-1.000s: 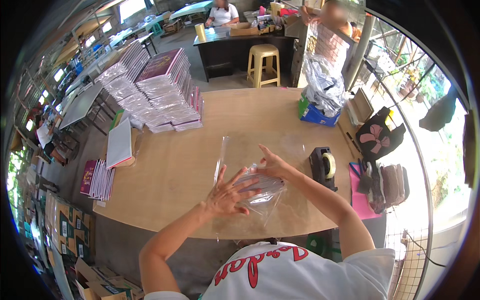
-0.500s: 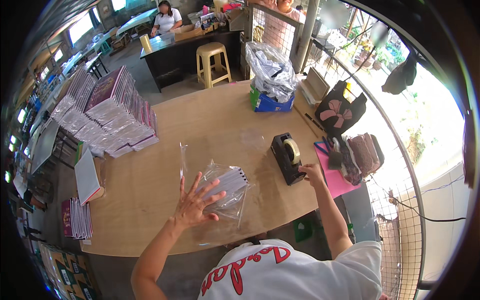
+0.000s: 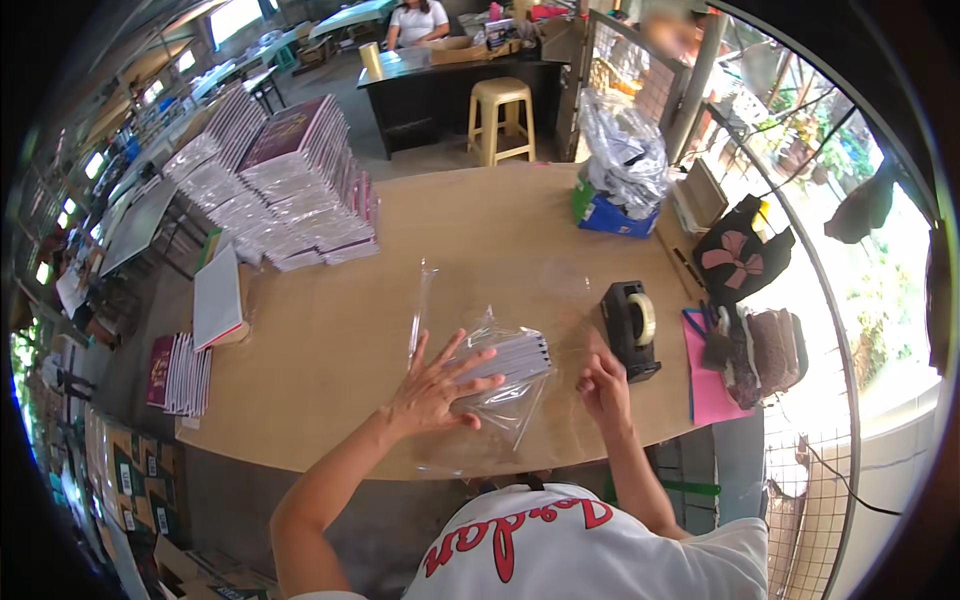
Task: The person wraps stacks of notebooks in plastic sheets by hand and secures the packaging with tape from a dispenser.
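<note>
Two bare hands over the table (image 3: 300,400), one on each side of a small white spiral-bound booklet (image 3: 512,358). Left hand (image 3: 432,390) spread wide, palm down, with fingertips over the booklet's left part and the loose clear plastic film (image 3: 505,410), gripping nothing. Coil edge of the booklet toward the right hand (image 3: 604,388), near but apart from it. Right hand curled, with thumb and fingers drawn together; cannot tell whether holding anything. Just ahead, to the right: a black tape dispenser (image 3: 626,330).
</note>
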`<state>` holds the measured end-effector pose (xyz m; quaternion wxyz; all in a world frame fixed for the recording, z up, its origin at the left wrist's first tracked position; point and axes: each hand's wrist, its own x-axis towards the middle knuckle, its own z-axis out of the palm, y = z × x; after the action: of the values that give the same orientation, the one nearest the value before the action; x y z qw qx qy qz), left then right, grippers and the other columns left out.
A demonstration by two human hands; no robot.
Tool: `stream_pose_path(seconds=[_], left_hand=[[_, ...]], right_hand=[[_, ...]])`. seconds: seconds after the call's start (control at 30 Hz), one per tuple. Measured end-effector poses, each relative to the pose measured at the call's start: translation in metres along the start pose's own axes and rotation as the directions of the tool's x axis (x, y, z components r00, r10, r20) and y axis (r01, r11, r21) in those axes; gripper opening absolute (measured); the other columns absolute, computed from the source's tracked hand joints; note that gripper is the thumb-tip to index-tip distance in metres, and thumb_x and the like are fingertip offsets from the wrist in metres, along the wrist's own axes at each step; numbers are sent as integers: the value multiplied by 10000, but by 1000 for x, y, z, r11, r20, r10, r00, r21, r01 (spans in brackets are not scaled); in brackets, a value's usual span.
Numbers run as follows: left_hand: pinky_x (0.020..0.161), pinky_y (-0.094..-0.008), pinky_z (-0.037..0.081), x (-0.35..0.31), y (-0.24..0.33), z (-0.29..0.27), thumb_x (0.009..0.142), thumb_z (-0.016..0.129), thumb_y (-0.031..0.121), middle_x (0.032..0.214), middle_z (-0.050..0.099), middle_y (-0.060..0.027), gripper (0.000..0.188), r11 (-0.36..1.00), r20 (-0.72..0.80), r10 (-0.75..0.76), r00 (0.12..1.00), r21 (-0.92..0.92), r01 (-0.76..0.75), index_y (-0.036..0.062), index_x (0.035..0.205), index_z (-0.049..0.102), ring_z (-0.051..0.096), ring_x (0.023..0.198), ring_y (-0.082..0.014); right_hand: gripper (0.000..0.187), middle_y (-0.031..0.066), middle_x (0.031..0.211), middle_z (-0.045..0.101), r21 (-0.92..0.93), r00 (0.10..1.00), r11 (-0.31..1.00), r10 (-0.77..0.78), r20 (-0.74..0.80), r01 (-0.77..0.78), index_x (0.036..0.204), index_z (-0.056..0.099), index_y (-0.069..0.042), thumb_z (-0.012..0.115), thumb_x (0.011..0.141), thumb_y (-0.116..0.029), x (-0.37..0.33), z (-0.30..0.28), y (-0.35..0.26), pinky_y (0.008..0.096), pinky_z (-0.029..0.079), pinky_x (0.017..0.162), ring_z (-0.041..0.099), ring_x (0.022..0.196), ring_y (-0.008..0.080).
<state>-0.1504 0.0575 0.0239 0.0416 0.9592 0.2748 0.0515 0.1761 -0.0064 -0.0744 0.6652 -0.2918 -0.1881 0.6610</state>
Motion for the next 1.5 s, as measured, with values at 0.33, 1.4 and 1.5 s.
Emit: stream_pose_path(seconds=[0.33,1.4,1.5], left_hand=[[1105,-741,54,-1,7,0,695,512,825,1615,204,44,795,1000,-38,-20,999,20,20,504,1416,414,113,1467,-459],[1005,-432,466,59,-12,-69,769,762,70,1369,520,-137,705,85,-250,-836,489,-938,-335,147,1406,472,515,1251,-252],[1087,-479,392,27,11,-55,760,792,158,1386,512,-165,619,615,-624,-503,598,-744,-260,113,1331,557,414,1347,-267]], right_hand=[[1113,160,716,678,-744,890,-488,258,377,457,1564,-6,-133,768,766,-160,70,162,3,419,543,635,660,634,377],[643,112,1436,429,-672,659,-196,-136,740,714,1207,645,-241,821,605,-101,39,98,-4,538,364,1059,399,1292,400],[630,107,1444,423,-638,639,-242,-85,764,731,1205,651,-250,831,614,-127,34,101,-14,575,324,1085,382,1312,404]])
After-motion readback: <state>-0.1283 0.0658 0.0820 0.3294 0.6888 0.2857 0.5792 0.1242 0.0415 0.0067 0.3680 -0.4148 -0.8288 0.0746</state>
